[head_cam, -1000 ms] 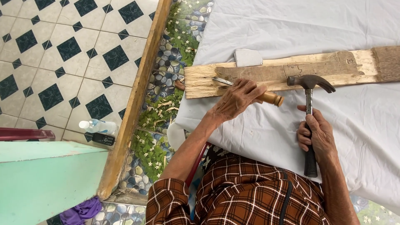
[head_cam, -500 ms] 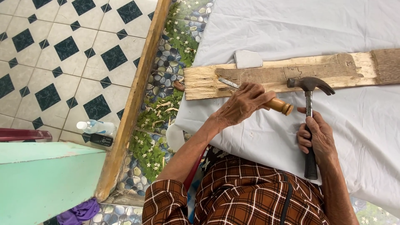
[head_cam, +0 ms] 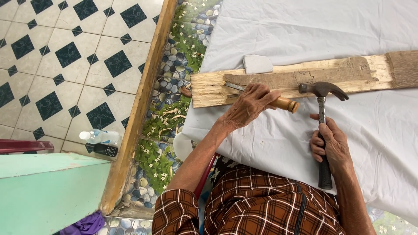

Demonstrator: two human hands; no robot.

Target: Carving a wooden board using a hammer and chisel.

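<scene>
Chisel (head_cam: 261,96) in closed left grip (head_cam: 250,104)

At about eight o'clock from the middle of our view we see a clear plastic bottle (head_cam: 101,136) with a white cap, lying on its side on the patterned tile floor, hard against the long wooden beam (head_cam: 139,104). Just below it, toward seven o'clock, lies a small black handset (head_cam: 105,150), screen dark. We find no labels or signs that we can make out.
</scene>
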